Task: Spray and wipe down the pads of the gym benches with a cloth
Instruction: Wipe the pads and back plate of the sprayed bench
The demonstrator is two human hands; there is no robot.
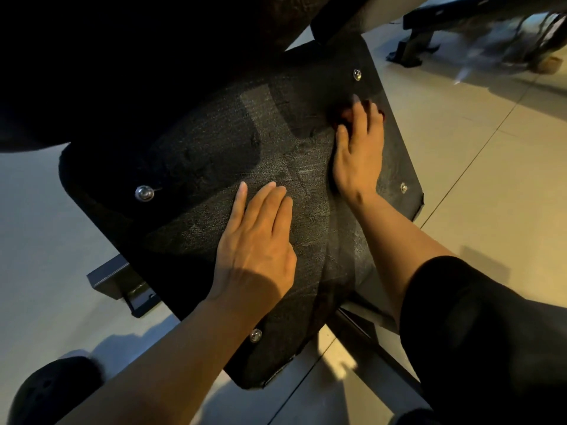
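Left hand flat on pad, right hand pressing red cloth

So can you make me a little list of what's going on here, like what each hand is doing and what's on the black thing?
surface: black bench pad with a textured covering
left hand: lies flat on the pad, fingers straight
right hand: presses a reddish cloth near the pad's far edge
cloth: mostly hidden under the hand
metal studs: one near the pad's left edge, others at its corners
floor: pale tiles
spray bottle: not in view
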